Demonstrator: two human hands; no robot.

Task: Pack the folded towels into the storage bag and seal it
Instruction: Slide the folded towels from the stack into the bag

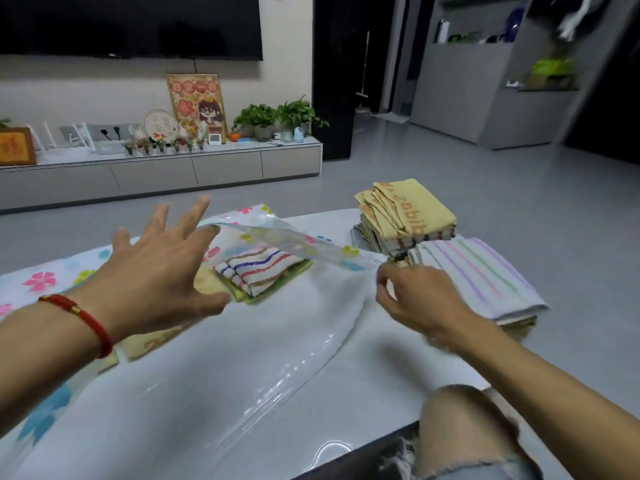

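Head view. Bag: flat on table, mouth flap lifted toward the right. Right hand: pinches what we take to be the flap's edge, blurred. Left hand: fingers spread, gripping nothing, above the bag. Striped towel inside; stack just right, nearer our right hand.

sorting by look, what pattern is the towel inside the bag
Wavy multicoloured stripes on white towel, head view.

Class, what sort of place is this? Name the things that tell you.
Most likely a home living room: a wall-mounted television, a low media cabinet crowded with potted plants, and a framed picture.
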